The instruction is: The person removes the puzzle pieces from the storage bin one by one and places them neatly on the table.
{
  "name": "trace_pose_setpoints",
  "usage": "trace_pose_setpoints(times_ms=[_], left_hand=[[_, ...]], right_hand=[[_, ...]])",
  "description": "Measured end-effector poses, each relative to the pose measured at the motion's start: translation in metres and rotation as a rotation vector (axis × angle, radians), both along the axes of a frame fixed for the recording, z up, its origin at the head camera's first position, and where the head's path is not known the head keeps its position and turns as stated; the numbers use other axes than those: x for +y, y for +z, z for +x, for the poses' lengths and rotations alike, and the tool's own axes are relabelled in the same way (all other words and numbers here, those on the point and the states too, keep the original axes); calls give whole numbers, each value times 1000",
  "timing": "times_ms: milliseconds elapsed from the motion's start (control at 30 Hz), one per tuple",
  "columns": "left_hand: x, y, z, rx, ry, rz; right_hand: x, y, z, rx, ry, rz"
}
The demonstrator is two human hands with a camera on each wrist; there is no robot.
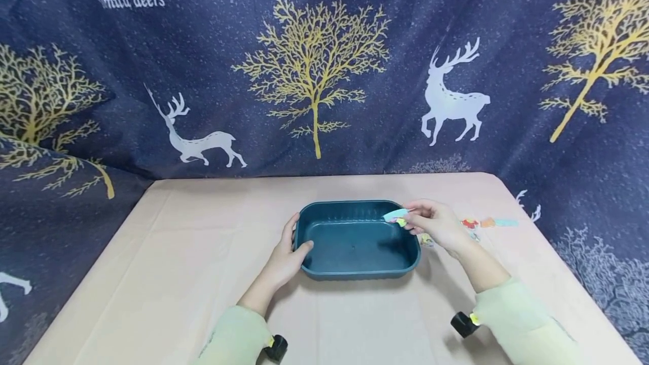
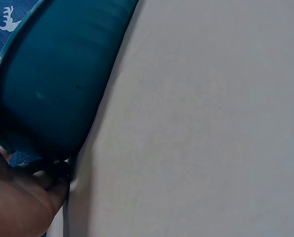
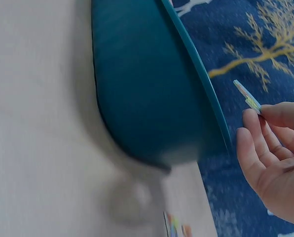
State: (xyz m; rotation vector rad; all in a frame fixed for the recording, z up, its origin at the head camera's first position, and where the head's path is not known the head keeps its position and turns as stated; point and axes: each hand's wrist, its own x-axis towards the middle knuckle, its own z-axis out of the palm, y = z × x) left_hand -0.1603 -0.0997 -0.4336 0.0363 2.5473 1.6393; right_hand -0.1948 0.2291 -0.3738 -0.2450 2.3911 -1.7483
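A dark teal plastic basin (image 1: 355, 249) with rounded corners sits on the table, its inside bare. My left hand (image 1: 284, 261) grips its left end, thumb over the rim and fingers around the outside. In the left wrist view, that hand (image 2: 23, 202) is partly cut off by the frame. Over the basin's back right corner, my right hand (image 1: 437, 225) pinches a small flat cutout (image 1: 395, 216), light blue with yellow and pink. The right wrist view shows this cutout (image 3: 247, 96) nearly edge-on between thumb and fingertips, above the basin rim (image 3: 199, 69).
More small colourful cutouts lie right of the basin: a red one (image 1: 469, 223), an orange and light blue one (image 1: 499, 222), and one by the basin wall (image 1: 427, 239). A pale cloth (image 1: 203, 275) covers the table. Behind hangs a dark blue curtain (image 1: 355, 151) with deer and trees.
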Motion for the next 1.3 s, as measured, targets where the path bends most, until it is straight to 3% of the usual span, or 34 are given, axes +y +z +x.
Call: trace_pose_setpoints(times_ms=[400,733,800,967,1067,1300], left_hand=[[-2,-2,-1,2,-20,-26],[-3,-2,-3,-1,-20,-38],[-2,-1,-3,-1,-24,-38],[-3,0,-3,-2,-25,-42],[-3,0,-3,-5,-26,-44],[-3,-1,-4,-7,-30,-34]], right_hand=[[64,-5,9,16,-94,56],[119,-15,9,22,-140,-37],[132,-21,8,3,-188,-30],[155,-33,7,-32,-286,100],[162,-35,10,-39,-277,175],[168,-39,12,-89,-312,218]])
